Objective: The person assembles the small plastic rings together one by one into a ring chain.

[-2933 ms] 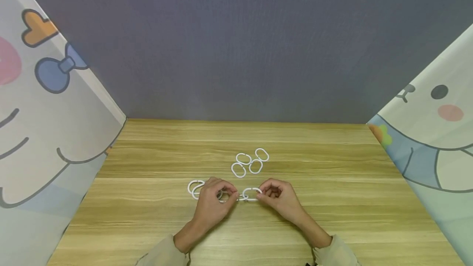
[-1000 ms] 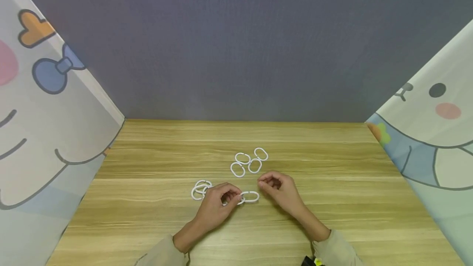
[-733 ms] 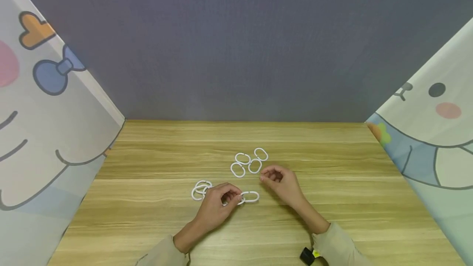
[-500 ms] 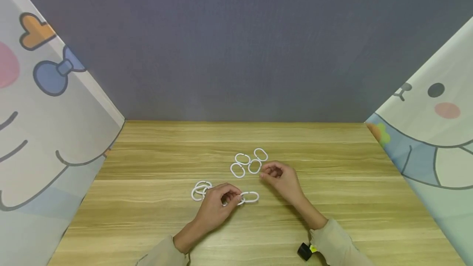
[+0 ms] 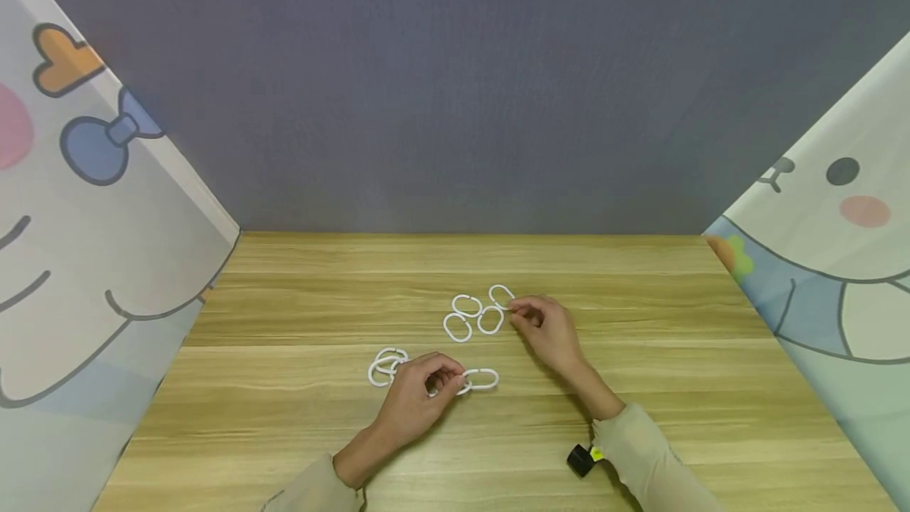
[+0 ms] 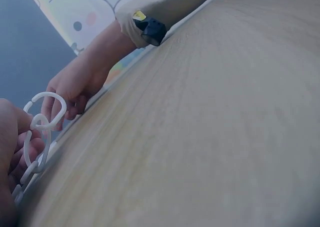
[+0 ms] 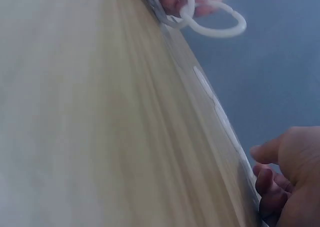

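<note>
My left hand (image 5: 418,395) pinches a white plastic C-shaped link in a chain of such links, between thumb and fingertips. The chain's end link (image 5: 496,378) sticks out to the right of the fingertips; in the left wrist view this white link (image 6: 63,107) stands raised above the table. More linked rings (image 5: 371,374) lie left of the hand, which partly hides the chain. My right hand (image 5: 553,336) is at the far-right loose link (image 5: 500,286), its fingertips overlapping that link's lower right end. In the right wrist view a gap shows between thumb and fingers.
Several loose white links, among them a left one (image 5: 446,328), lie in a cluster beyond the left hand on the wooden table (image 5: 320,283). A grey wall (image 5: 455,101) rises behind. A black wrist camera (image 5: 580,461) hangs at the right sleeve.
The right hand has let go of the chain's end link and moved away and up to the loose links. The left hand has stayed on the chain, shifting slightly right early on.
</note>
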